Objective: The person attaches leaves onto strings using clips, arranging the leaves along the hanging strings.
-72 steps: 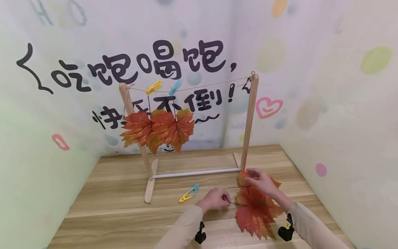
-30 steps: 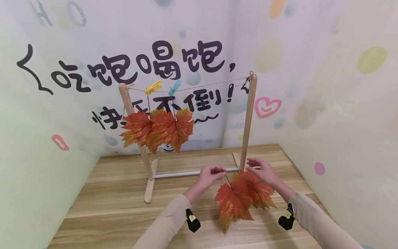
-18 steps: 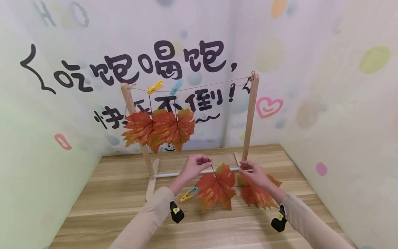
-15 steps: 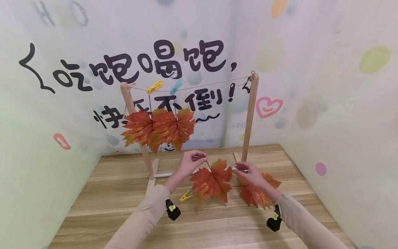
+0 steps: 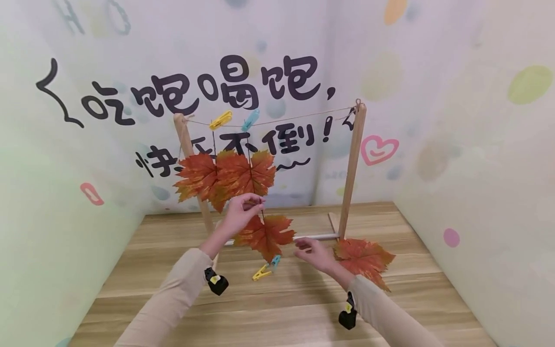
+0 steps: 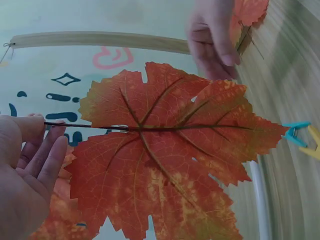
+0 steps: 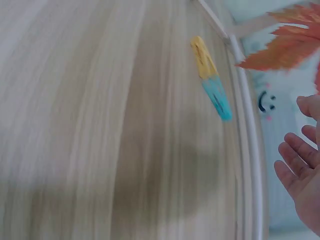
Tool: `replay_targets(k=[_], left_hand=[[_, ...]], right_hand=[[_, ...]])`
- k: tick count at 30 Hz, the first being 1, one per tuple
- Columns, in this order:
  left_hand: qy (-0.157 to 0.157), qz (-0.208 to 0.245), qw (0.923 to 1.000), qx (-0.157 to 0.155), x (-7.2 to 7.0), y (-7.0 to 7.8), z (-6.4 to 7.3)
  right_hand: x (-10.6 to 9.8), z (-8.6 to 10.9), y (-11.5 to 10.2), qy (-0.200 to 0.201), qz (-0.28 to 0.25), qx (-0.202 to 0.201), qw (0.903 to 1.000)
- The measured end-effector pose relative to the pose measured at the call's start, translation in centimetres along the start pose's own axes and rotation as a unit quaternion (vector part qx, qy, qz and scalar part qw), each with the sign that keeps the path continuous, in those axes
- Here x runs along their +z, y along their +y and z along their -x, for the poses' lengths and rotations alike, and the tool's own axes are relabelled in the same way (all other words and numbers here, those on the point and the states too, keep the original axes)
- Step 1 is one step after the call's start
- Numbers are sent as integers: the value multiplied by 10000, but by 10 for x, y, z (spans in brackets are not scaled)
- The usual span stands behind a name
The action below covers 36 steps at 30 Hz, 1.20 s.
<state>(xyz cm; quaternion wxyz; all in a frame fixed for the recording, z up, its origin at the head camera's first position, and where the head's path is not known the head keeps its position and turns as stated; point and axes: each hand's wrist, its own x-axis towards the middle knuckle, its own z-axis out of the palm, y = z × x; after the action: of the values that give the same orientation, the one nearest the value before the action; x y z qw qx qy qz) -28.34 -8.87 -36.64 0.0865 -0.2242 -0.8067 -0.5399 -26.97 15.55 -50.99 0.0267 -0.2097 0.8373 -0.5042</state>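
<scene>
My left hand [image 5: 240, 212] pinches the dark stem of a red-orange maple leaf [image 6: 160, 135] between thumb and fingers. The leaf hangs in the air in front of the rack's white bar. My right hand [image 5: 315, 254] is over the table to the right of that leaf, fingers relaxed and holding nothing. Behind it a second maple leaf [image 5: 366, 260] lies on the table. A yellow clothespin [image 5: 261, 273] and a blue clothespin [image 5: 275, 261] lie together on the wood, just below the held leaf in the head view.
A wooden rack with a right post [image 5: 353, 168], a white bottom bar [image 5: 318, 236] and a string [image 5: 299, 116] stands on the table [image 5: 277, 313]. Two maple leaves hang from it by a yellow clothespin [image 5: 221, 120] and a blue clothespin [image 5: 250, 120]. Walls enclose the table's back and sides.
My left hand has picked up one leaf from the pile at right and carried it left and up. My right hand has come off the pile and moved left, holding nothing.
</scene>
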Motion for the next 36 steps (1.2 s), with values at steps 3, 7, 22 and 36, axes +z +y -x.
replay_targets(k=[3,7,22,36], left_hand=[[-40,-131,9999,14,-10,6,5],[-54,-112,9999,92,-15,12,10],[34,-55,10000,10,-18,-7,24],[48,-19,9999,129,-31,-13,28]], right_hand=[[17,-4,-1,-125,174,-54,9998],[34,-9,5,-192,408,-179,9988],[81,-6,34,-3,2044,-1592,9659],[74,20,28,239,3177,-1141,9410]])
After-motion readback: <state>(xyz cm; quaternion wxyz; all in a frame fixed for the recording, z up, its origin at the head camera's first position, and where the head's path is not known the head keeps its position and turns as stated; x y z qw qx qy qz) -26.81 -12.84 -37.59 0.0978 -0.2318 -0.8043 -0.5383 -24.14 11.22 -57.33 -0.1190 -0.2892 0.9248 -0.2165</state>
